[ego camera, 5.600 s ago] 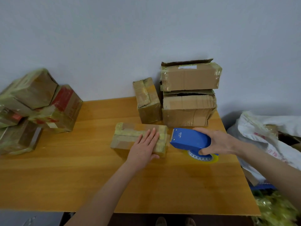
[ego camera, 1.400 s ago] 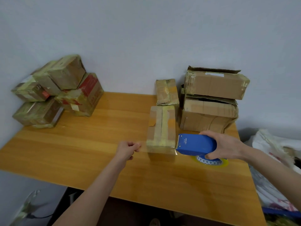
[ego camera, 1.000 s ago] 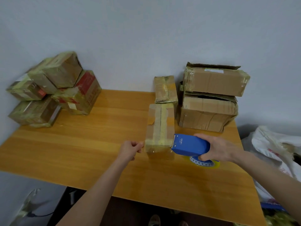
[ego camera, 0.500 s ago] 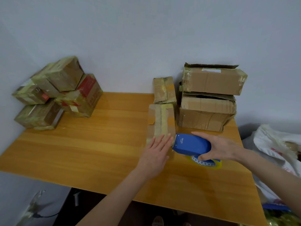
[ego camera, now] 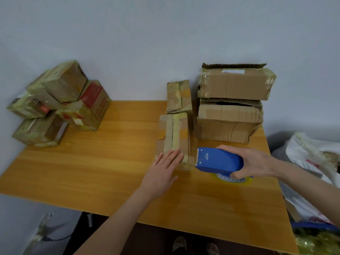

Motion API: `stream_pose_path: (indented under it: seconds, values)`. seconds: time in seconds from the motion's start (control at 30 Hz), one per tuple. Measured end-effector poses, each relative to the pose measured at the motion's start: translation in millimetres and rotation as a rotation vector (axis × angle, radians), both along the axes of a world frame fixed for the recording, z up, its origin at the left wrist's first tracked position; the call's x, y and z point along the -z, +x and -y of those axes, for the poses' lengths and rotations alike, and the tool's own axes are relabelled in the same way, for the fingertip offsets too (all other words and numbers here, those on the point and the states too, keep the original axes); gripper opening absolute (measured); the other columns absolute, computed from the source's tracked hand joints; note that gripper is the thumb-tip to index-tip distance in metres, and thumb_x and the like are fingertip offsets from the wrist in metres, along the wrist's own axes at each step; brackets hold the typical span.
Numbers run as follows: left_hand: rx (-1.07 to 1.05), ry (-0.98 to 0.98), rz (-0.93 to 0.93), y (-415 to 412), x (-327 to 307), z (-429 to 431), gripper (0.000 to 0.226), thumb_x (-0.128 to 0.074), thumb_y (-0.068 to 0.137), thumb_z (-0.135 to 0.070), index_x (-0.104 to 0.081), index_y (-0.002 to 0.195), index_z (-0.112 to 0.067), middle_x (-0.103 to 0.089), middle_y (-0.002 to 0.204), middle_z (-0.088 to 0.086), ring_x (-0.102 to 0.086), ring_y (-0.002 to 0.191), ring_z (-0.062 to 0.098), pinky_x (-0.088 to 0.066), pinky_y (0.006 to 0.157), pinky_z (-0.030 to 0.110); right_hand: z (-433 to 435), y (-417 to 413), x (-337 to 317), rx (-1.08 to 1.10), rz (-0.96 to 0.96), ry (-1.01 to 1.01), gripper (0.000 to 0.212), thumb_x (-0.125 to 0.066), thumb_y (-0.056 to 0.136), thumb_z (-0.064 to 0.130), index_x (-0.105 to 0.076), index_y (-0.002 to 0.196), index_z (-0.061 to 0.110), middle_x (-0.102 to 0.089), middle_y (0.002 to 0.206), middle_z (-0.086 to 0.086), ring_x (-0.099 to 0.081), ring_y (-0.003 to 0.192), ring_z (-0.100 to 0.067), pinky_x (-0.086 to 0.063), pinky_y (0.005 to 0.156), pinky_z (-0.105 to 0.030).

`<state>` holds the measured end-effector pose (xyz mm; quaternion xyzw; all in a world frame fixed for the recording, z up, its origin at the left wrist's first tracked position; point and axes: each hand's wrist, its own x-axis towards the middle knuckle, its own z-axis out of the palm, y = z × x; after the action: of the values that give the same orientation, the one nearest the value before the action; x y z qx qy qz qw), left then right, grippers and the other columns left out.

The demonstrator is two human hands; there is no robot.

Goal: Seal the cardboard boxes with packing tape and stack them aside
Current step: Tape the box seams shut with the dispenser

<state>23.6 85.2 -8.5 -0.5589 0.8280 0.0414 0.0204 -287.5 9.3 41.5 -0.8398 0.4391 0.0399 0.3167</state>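
taped cardboard box (ego camera: 173, 137) lying flat mid-table, blue tape dispenser (ego camera: 218, 160) beside it

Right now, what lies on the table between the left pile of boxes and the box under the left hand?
Nothing; bare table there, in the head view.

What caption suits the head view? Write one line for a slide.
Sealing a box: left hand flat on its near end, right hand gripping the tape dispenser beside it.
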Motion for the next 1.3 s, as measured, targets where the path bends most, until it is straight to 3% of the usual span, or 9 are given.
stream_pose_path:
  seconds: [0.2,0.5,0.67,0.8,0.9,1.0,1.07,1.2,1.3]
  values:
    - [-0.01,-0.045,-0.033,-2,6,-1,0.077,-0.052,0.094,-0.04,-0.003,0.152,-0.026,-0.001,0.16,-0.005,0.003,0.146,0.012,-0.003,0.12,0.039,-5,19,-8,-0.088,-0.284,-0.149,0.08,-0.061,0.082,0.049,-0.014,0.146,0.048,-0.053,0.106,0.009,-0.051,0.089,-0.01,-0.052,0.075,-0.028]
    - [-0.003,-0.058,-0.035,-1,9,-1,0.079,-0.053,0.093,-0.039,-0.001,0.151,-0.029,-0.001,0.159,-0.004,0.001,0.147,0.014,-0.002,0.119,0.038,6,53,-10,-0.06,-0.371,-0.08,0.078,-0.061,0.079,0.054,-0.018,0.145,0.051,-0.047,0.103,0.011,-0.047,0.091,-0.014,-0.048,0.07,-0.03]
    - [0.025,-0.039,-0.055,5,7,-1,0.073,-0.046,0.095,-0.041,0.0,0.151,-0.029,0.002,0.16,-0.005,0.004,0.147,0.013,0.0,0.119,0.037,10,48,-7,-0.012,-0.504,-0.063,0.076,-0.06,0.073,0.058,-0.033,0.142,0.047,-0.055,0.101,0.013,-0.051,0.088,-0.014,-0.05,0.069,-0.03]
    - [-0.007,-0.074,-0.114,1,7,-1,0.065,-0.026,0.093,-0.052,-0.013,0.152,-0.027,-0.009,0.159,-0.006,-0.005,0.147,0.011,0.002,0.117,0.034,16,35,0,0.288,-0.169,0.086,0.085,-0.063,0.058,0.059,-0.041,0.138,0.042,-0.059,0.1,0.012,-0.058,0.084,-0.013,-0.05,0.066,-0.03]
    - [-0.045,-0.082,-0.23,-3,6,-1,0.06,-0.022,0.095,-0.052,-0.024,0.15,-0.028,-0.02,0.157,-0.008,-0.015,0.145,0.009,-0.008,0.119,0.036,11,43,19,0.59,0.162,0.155,0.083,-0.075,0.067,0.047,-0.041,0.142,0.032,-0.059,0.111,0.003,-0.059,0.091,-0.016,-0.046,0.068,-0.027]
    - [-0.06,-0.087,-0.304,-3,5,1,0.055,-0.023,0.098,-0.05,-0.035,0.147,-0.027,-0.029,0.154,-0.008,-0.022,0.143,0.008,-0.011,0.118,0.034,2,55,43,0.931,0.498,0.345,0.069,-0.078,0.078,0.024,-0.047,0.14,0.018,-0.058,0.113,-0.002,-0.058,0.091,-0.017,-0.045,0.068,-0.025]
    - [-0.074,-0.089,-0.334,-4,4,2,0.053,-0.024,0.098,-0.048,-0.039,0.145,-0.026,-0.034,0.152,-0.007,-0.026,0.142,0.008,-0.011,0.117,0.032,-3,63,56,1.058,0.583,0.415,0.062,-0.076,0.081,0.02,-0.051,0.137,0.015,-0.058,0.111,-0.004,-0.058,0.09,-0.018,-0.045,0.069,-0.026]
    - [-0.094,-0.072,-0.377,-4,0,3,0.062,-0.013,0.098,-0.056,-0.043,0.143,-0.026,-0.037,0.151,-0.008,-0.027,0.141,0.006,-0.009,0.117,0.029,-8,76,74,1.241,0.727,0.609,0.066,-0.072,0.084,0.027,-0.044,0.143,0.019,-0.058,0.113,-0.007,-0.057,0.094,-0.026,-0.047,0.074,-0.037]
    - [-0.133,-0.042,-0.415,-3,-4,4,0.066,-0.012,0.095,-0.058,-0.037,0.145,-0.022,-0.031,0.153,-0.006,-0.02,0.143,0.005,-0.006,0.118,0.026,-8,78,79,1.28,0.66,0.647,0.067,-0.061,0.091,0.044,-0.033,0.149,0.025,-0.056,0.124,-0.008,-0.057,0.104,-0.031,-0.049,0.085,-0.044]
